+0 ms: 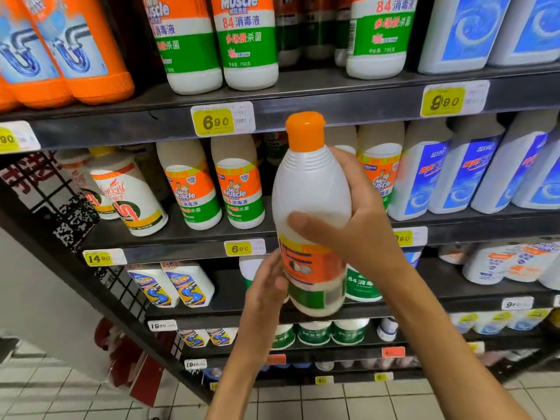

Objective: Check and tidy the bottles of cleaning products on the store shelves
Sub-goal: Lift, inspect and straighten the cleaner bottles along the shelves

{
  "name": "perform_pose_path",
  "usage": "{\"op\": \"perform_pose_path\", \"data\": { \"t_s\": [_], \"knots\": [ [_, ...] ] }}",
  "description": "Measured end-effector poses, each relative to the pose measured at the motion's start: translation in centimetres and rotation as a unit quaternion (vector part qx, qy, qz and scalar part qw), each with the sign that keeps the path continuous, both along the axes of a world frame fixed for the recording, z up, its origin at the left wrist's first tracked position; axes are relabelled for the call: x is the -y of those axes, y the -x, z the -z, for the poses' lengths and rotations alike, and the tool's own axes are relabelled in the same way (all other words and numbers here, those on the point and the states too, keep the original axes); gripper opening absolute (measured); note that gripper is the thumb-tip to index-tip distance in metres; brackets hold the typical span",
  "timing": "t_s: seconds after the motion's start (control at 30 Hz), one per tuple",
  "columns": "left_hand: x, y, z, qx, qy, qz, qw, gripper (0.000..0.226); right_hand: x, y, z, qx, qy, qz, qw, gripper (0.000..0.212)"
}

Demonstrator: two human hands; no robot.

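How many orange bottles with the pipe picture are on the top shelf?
2 show clearly: one orange bottle nearer the middle and another orange bottle left of it, touching. An orange edge at the far left may be a third, mostly cut off.

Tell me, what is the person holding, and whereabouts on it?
A white bottle with an orange cap. The right hand grips its middle, thumb across the front; the left hand touches its lower side by the label.

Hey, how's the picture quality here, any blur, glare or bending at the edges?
Head view: the held bottle and its label are motion-blurred, as is the left hand; shelf edges bow from wide-angle distortion; lower shelves sit dim and soft; price tag reads clearly.
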State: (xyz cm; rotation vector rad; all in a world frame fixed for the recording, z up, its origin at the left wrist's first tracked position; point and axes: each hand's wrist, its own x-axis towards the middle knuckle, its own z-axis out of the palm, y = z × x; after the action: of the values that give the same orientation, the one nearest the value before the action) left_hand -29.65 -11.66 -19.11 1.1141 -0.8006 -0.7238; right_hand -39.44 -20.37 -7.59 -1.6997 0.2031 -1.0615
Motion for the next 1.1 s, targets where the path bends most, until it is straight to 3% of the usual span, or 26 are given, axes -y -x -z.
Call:
{"op": "perform_pose_path", "data": {
  "t_s": [0.07, 0.17, 0.3, 0.47, 0.57, 0.67, 0.77, 0.9, 1.0, 1.1],
  "knots": [
    [0.3, 0.5, -0.4, 0.068, 0.003, -0.013, 0.998, 0.078, -0.7, -0.7, -0.1, 0.026, 0.004, 0.052, 0.998, 0.06],
    [0.8, 1.9, -0.4, 0.13, -0.01, -0.067, 0.989, 0.077, -0.6, -1.6, -0.4, 0.003, -0.062, 0.054, 0.997, 0.052],
    [0.5, 1.7, -0.7, 0.082, 0.009, -0.056, 0.995, 0.057, 1.5, -1.6, -0.6, -0.057, -0.11, -0.018, 0.992, 0.05],
    [-0.5, 0.2, -1.0, 0.048, -0.035, 0.084, 0.995, 0.063, 2.9, -1.7, 0.0, -0.05, -0.239, -0.172, 0.954, 0.03],
    [0.0, 0.1, -0.1, 0.017, -0.057, 0.099, 0.993, 0.06, 2.9, -1.8, 0.6, -0.036, -0.234, -0.136, 0.962, 0.034],
    [0.6, 0.2, 0.2, -0.032, -0.037, 0.034, 0.998, 0.057, 2.8, -2.2, 0.9, -0.035, -0.196, -0.023, 0.98, 0.049],
    [0.8, 0.3, 0.0, 0.025, -0.045, -0.003, 0.999, 0.061, 3.0, -2.5, 1.2, -0.041, -0.184, 0.065, 0.98, 0.056],
    [0.7, 0.8, 0.9, 0.018, -0.077, 0.008, 0.997, 0.067, 3.7, -2.0, 1.4, -0.109, -0.194, 0.0, 0.975, 0.056],
    [0.8, 1.0, 1.9, -0.014, -0.099, 0.005, 0.995, 0.069, 4.3, -2.2, 1.9, -0.181, -0.122, 0.014, 0.976, 0.063],
    [1.5, 1.1, 2.3, -0.026, -0.111, -0.01, 0.993, 0.06, 4.8, -3.4, 2.8, -0.186, -0.122, 0.042, 0.974, 0.058]
  ]
}}
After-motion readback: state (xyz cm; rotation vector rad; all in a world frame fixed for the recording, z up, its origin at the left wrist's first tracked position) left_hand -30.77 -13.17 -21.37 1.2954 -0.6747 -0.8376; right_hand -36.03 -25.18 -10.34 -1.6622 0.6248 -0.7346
